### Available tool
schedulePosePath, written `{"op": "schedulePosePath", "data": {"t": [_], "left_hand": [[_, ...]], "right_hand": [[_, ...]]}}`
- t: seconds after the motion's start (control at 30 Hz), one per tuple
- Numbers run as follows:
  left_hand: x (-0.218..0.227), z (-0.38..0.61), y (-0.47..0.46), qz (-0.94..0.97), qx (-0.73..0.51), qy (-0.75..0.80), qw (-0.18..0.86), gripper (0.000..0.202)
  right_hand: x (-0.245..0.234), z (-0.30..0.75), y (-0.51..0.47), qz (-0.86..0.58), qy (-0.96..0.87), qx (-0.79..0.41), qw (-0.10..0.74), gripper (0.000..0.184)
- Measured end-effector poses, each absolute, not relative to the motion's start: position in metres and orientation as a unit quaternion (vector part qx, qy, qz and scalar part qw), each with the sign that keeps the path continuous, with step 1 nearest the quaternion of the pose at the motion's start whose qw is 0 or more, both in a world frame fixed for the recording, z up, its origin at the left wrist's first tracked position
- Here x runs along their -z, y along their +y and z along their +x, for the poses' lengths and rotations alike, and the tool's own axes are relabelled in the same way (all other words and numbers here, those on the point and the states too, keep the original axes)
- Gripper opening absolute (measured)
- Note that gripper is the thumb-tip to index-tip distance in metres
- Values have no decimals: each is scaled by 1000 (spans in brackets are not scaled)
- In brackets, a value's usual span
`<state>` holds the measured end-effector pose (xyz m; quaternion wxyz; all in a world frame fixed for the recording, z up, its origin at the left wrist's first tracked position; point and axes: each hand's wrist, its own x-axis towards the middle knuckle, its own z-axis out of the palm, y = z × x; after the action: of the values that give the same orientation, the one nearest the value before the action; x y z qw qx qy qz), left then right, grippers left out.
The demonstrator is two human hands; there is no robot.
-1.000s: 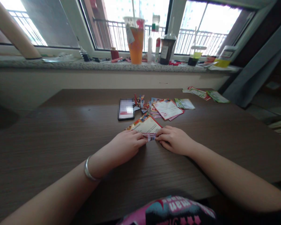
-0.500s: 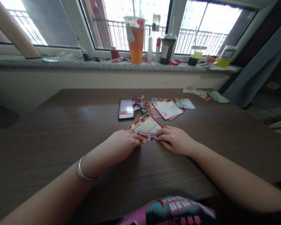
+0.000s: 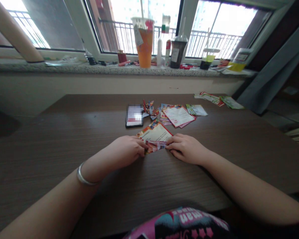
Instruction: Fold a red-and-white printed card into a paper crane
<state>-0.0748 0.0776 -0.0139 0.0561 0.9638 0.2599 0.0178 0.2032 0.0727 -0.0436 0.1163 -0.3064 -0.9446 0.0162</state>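
A printed paper sheet [image 3: 156, 133] with a red and orange patterned border lies on the brown table in front of me. Its near edge is folded over into a narrow coloured strip. My left hand [image 3: 129, 149], with a silver bangle at the wrist, pinches the left end of that fold. At the right end, the fingers of my right hand [image 3: 184, 147] close on the paper's edge. The fingertips of both hands partly cover the sheet.
Beyond the sheet lie a phone [image 3: 134, 116], folded paper pieces [image 3: 150, 109], a stack of printed sheets [image 3: 179, 115] and green papers [image 3: 197, 110]. More papers [image 3: 211, 99] are at the far right. Drinks, including an orange cup [image 3: 145, 46], line the windowsill [image 3: 109, 69].
My left hand has slid a little to the left along the fold, showing more of the coloured strip. My right hand stays in place.
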Motion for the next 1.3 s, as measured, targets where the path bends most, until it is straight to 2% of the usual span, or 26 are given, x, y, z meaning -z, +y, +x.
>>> {"op": "schedulePosePath", "data": {"t": [0.4, 0.8, 0.93, 1.13, 1.3], "left_hand": [[13, -65, 70, 959, -38, 281, 21, 29], [39, -57, 65, 947, -72, 304, -69, 35], [41, -57, 65, 950, -79, 298, -56, 36], [46, -55, 65, 950, -115, 289, -37, 23], [44, -53, 66, 950, -128, 286, -15, 17]], "right_hand": [[46, 204, 75, -297, -947, 3, 120, 24], [45, 204, 80, -322, -922, 18, 215, 22], [45, 205, 80, -326, -915, 8, 235, 21], [47, 207, 81, -325, -906, 6, 271, 22], [48, 206, 80, -329, -905, -1, 270, 21]]}}
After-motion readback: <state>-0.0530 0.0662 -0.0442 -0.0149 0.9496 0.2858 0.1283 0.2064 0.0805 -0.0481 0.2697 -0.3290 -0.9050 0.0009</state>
